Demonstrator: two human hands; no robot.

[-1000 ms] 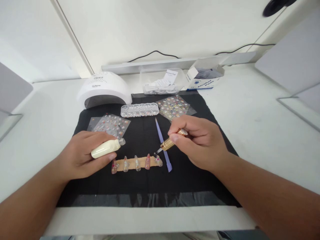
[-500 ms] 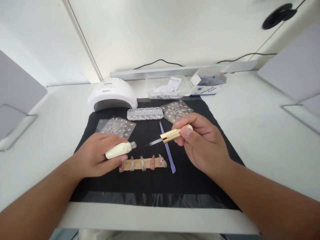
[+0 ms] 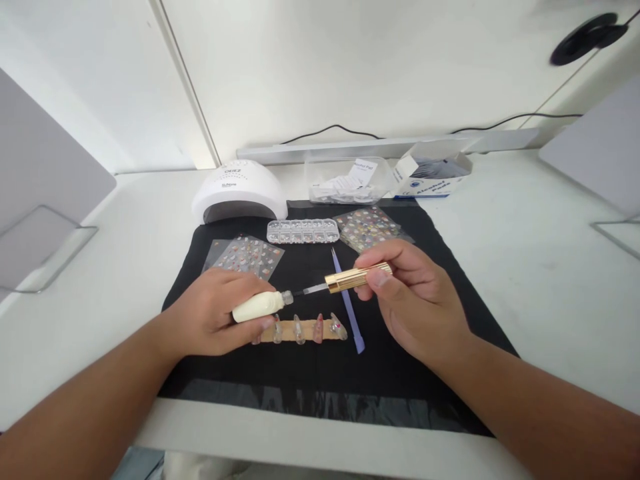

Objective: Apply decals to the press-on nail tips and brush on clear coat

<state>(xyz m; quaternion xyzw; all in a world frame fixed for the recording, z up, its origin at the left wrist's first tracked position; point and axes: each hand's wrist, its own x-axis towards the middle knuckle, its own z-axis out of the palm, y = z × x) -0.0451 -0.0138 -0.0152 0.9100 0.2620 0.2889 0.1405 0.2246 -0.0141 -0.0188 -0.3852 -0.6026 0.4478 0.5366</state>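
My left hand [image 3: 220, 313] is closed around a cream nail polish bottle [image 3: 257, 307], tilted so its clear neck points right. Between the thumb and fingers of my right hand [image 3: 410, 293] is a gold ribbed brush cap [image 3: 350, 277], its brush pointing left with the tip at the bottle's mouth. Whether the tip is inside the neck I cannot tell. Just below, several decorated false nails [image 3: 299, 329] stand along a tan strip [image 3: 287, 331]; my left thumb overlaps its left end. Purple tweezers [image 3: 350, 307] lie between the strip and my right hand.
A black mat [image 3: 300, 373] covers the middle of the white table. On it are sticker sheets [image 3: 250, 257], more sticker sheets [image 3: 373, 227] and a rhinestone case [image 3: 303, 231]. Behind stand a white nail lamp [image 3: 240, 190], a clear plastic box [image 3: 320, 193] and an alcohol pads box [image 3: 433, 177].
The brush and the bottle have come together; the brush tip, apart from the neck before, is now at its mouth. The whole view has shifted slightly.
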